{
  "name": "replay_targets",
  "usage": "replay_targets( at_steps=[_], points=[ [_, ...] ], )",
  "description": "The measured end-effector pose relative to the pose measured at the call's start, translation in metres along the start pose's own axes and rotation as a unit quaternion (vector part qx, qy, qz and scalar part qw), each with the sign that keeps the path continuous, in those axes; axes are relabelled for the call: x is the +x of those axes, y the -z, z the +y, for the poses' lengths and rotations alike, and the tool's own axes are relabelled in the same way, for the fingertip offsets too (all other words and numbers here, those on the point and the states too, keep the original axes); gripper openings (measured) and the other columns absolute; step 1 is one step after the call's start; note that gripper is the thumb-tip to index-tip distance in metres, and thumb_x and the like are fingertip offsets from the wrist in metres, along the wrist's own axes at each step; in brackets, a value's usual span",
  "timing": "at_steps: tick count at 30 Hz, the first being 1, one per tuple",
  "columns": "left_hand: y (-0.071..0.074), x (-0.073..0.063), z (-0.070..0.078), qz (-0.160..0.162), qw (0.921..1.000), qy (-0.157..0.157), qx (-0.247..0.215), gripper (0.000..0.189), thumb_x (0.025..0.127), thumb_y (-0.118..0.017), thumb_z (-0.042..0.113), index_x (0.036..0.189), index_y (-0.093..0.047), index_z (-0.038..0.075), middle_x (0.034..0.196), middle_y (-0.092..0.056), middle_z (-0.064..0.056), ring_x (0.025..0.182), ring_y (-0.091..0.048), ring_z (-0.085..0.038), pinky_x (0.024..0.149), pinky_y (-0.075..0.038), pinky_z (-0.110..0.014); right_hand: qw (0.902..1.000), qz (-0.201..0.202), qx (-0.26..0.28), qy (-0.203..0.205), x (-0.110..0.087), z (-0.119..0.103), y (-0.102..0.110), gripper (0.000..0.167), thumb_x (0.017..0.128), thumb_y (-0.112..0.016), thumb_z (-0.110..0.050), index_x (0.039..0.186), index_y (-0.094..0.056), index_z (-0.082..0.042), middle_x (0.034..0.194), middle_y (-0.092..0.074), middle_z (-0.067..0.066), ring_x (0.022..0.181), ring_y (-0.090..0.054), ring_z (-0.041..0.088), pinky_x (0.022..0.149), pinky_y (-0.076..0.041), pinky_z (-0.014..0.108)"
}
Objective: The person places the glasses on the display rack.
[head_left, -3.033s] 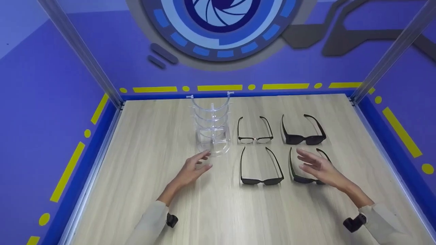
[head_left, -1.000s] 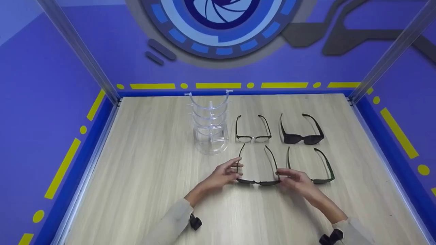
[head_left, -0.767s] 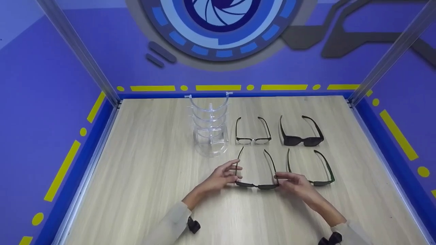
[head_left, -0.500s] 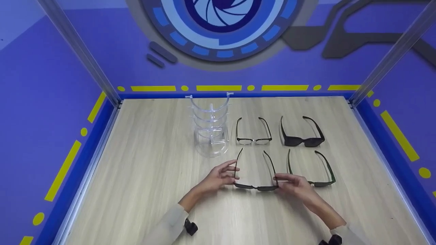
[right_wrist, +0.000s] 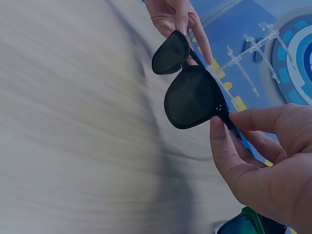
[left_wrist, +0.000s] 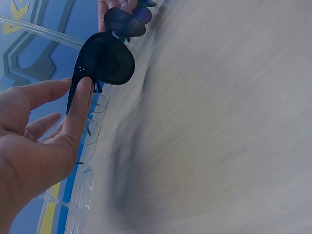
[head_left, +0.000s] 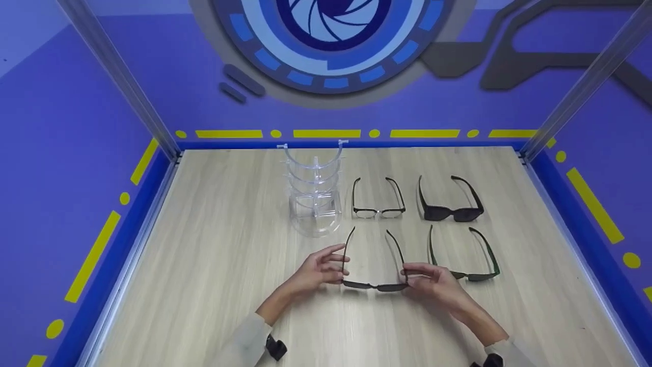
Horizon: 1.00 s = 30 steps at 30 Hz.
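A pair of black sunglasses (head_left: 391,288) is held between both hands, lenses toward the person and temples pointing away. My left hand (head_left: 317,269) pinches the left hinge corner between thumb and fingers. At the opposite corner my right hand (head_left: 437,286) pinches the frame the same way. In the left wrist view the dark lens (left_wrist: 109,58) stands above the wooden surface, with the thumb at its corner. The right wrist view shows both lenses (right_wrist: 192,100) and the left hand (right_wrist: 170,17) at the far end.
A clear tiered eyewear stand (head_left: 316,204) stands behind the left hand. Clear-lensed glasses (head_left: 378,211) and thick black sunglasses (head_left: 453,211) lie farther back. Green-black sunglasses (head_left: 489,260) lie just beyond the right hand. Blue panels (head_left: 102,168) enclose the table (head_left: 214,214).
Both hands came inward to the front black sunglasses and took hold of them by the corners. Since then hands and sunglasses have shifted left and toward the person. The other eyewear stays put.
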<state>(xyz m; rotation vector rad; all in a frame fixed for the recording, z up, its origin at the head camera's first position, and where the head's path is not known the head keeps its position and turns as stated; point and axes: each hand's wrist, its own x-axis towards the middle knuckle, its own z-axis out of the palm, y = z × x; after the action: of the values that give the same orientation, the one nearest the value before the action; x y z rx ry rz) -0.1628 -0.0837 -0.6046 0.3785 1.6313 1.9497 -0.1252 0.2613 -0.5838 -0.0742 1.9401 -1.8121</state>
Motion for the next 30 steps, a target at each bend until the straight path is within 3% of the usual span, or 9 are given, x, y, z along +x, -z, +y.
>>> replay_targets(
  at_steps=[7, 14, 22, 30],
  points=[
    [0.005, -0.009, 0.003, 0.005, 1.0000, -0.005, 0.001, 0.070, 0.094, -0.063, -0.008, 0.156, -0.030, -0.006, 0.145, -0.045, -0.040, 0.109, -0.071, -0.020, 0.092, -0.062, -0.034, 0.9990, -0.020, 0.039, 0.006, 0.003, 0.002, -0.004, 0.055, 0.096, -0.068, -0.007, 0.143, -0.047, 0.013, 0.129, -0.071, 0.012, 0.115, -0.070, 0.012, 0.095, -0.056, 0.019],
    [0.008, -0.018, 0.004, 0.026, 0.9996, 0.009, 0.001, 0.063, 0.093, -0.065, -0.006, 0.150, -0.037, -0.012, 0.144, -0.048, -0.037, 0.107, -0.071, -0.017, 0.091, -0.062, -0.032, 0.9984, -0.022, 0.052, -0.005, 0.007, 0.001, -0.008, 0.053, 0.097, -0.069, -0.010, 0.144, -0.051, 0.009, 0.128, -0.072, 0.000, 0.117, -0.068, 0.010, 0.098, -0.056, 0.022],
    [0.016, -0.027, 0.006, 0.041, 0.9990, 0.004, -0.018, 0.063, 0.093, -0.066, -0.005, 0.149, -0.038, -0.012, 0.144, -0.049, -0.035, 0.104, -0.071, -0.012, 0.090, -0.062, -0.030, 0.9960, -0.025, 0.085, -0.014, 0.015, -0.002, -0.019, 0.053, 0.096, -0.069, -0.007, 0.143, -0.051, 0.009, 0.131, -0.070, 0.003, 0.117, -0.068, 0.012, 0.104, -0.056, 0.030],
    [0.023, -0.035, 0.006, 0.052, 0.9979, 0.002, -0.038, 0.065, 0.093, -0.067, -0.004, 0.149, -0.036, -0.014, 0.142, -0.053, -0.030, 0.104, -0.071, -0.013, 0.092, -0.062, -0.034, 0.9959, -0.023, 0.084, -0.021, 0.023, -0.003, -0.027, 0.054, 0.095, -0.071, -0.009, 0.143, -0.052, 0.006, 0.132, -0.070, 0.000, 0.114, -0.067, 0.007, 0.101, -0.056, 0.025]
  ],
)
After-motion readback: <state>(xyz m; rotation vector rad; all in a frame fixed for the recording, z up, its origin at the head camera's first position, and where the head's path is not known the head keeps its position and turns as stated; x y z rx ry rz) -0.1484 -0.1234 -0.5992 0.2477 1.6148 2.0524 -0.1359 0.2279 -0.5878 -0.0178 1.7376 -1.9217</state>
